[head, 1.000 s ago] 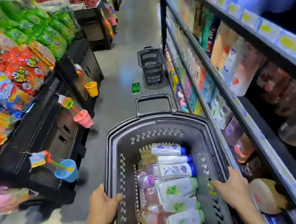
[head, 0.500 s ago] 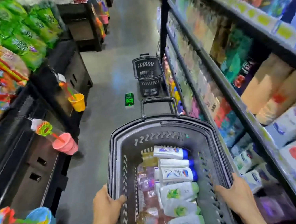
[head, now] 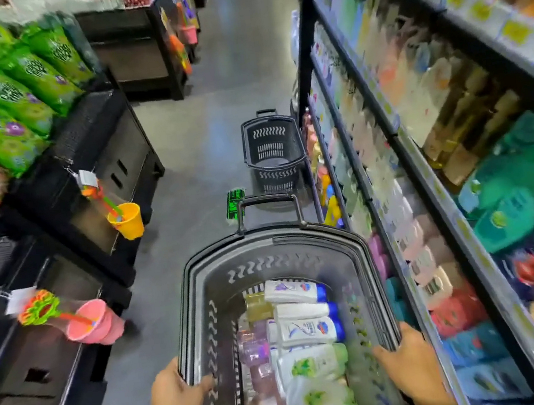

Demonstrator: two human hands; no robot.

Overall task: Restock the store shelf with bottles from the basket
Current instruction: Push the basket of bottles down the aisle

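Between left hand (head: 174, 401) and right hand (head: 407, 356) sits the basket (head: 265, 237), both gripping it

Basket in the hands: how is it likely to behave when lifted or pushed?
Likely heavy: the basket holds many bottles in layers. Its thick rim looks stiff, so it should hardly flex where the left hand and right hand grip it. The bottles lie loose on their sides and may shift if it tilts.
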